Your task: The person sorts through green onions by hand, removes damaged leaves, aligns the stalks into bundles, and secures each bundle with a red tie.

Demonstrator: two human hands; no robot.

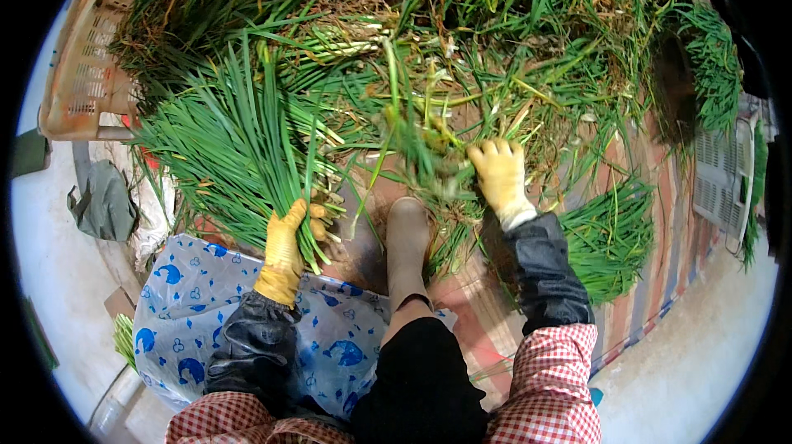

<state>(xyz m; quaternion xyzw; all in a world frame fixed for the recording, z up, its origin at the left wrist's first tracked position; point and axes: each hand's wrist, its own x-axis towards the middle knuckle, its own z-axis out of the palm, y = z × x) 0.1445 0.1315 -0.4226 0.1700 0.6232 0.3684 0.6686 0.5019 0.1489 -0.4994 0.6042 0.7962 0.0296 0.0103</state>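
Observation:
My left hand (pixel 285 247), in a yellow glove, is closed round the pale stem ends of a bunch of long green chives (pixel 260 134). Its leaves fan up and left over a larger heap of chives (pixel 194 147). Farther right, my right hand (pixel 500 176) wears a yellow glove too, back upward and fingers curled. Beside its fingers, green leaves (pixel 429 147) are smeared by motion; whether the fingers grip them is hidden. Loose chives and dry trimmings (pixel 528 106) lie scattered under and beyond this hand.
Between my hands stands a boot (pixel 407 238) on a striped sheet (pixel 668 229). A blue-patterned plastic sheet (pixel 186 312) lies at lower left. Another chive pile (pixel 610 238) sits right of my right forearm. Plastic crates stand at far left (pixel 87 73) and right (pixel 719 176).

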